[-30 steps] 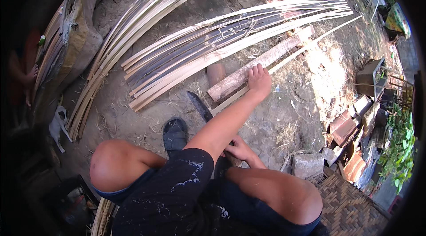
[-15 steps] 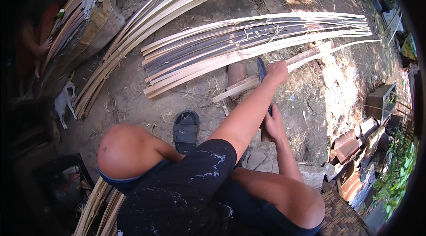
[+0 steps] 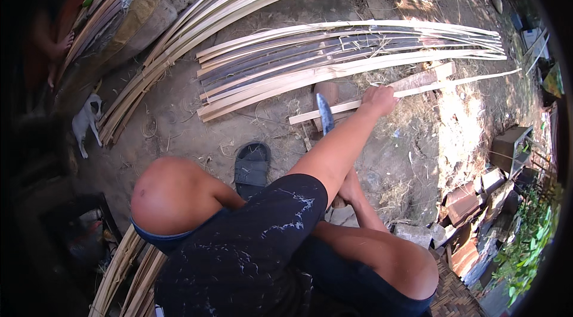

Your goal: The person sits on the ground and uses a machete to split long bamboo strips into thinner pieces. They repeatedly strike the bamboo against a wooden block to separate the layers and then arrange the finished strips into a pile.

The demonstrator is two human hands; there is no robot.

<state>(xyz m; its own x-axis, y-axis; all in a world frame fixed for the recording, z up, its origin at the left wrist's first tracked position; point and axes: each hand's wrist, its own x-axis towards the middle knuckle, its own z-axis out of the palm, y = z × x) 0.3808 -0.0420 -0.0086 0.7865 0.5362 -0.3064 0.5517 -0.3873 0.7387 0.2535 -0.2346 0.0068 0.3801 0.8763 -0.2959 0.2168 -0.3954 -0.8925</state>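
Note:
My left hand (image 3: 381,100) is closed around a long pale strip of split bamboo (image 3: 465,80), which runs from near the middle off to the right. Crossing in front of me, my left forearm hides part of what lies below it. My right hand (image 3: 351,190) is partly behind that forearm, closed on the handle of a large knife. The knife's dark blade (image 3: 325,113) shows on the forearm's far side, its tip up beside the strip's near end. Whether blade and strip touch, I cannot tell. Below the strip are a short round log (image 3: 326,91) and a flat piece of wood (image 3: 427,76).
Several split strips (image 3: 268,90) lie in a row beyond my hands, with a longer bundle (image 3: 209,31) behind. A dog (image 3: 88,120) is at left, near another person's foot (image 3: 64,44). Broken blocks (image 3: 462,203) are piled at right. A dark sandal (image 3: 251,168) is near my knee.
My right hand and the knife have moved left and toward me, the hand passing partly behind my left forearm. My left hand still grips the strip. The view has shifted slightly.

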